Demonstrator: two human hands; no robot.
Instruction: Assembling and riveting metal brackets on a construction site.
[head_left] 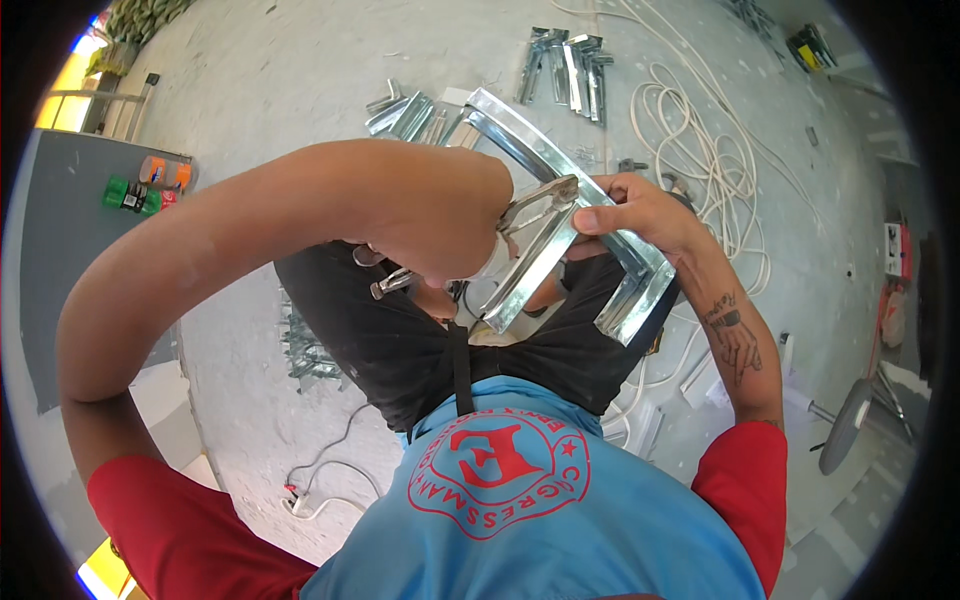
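Note:
A shiny bent metal channel, with several angled legs, is held up over my lap. My left hand is closed around a pair of locking pliers, and its fingers are partly hidden behind the wrist. The jaws of the pliers meet the channel near its middle; whether they are clamped on it I cannot tell. On the other side, my right hand grips the channel, thumb on the near face and fingers behind it.
Bent metal pieces lie in piles ahead, with more metal pieces beside my left leg. A white cord is coiled on the floor at right. A green bottle lies on a grey board at left.

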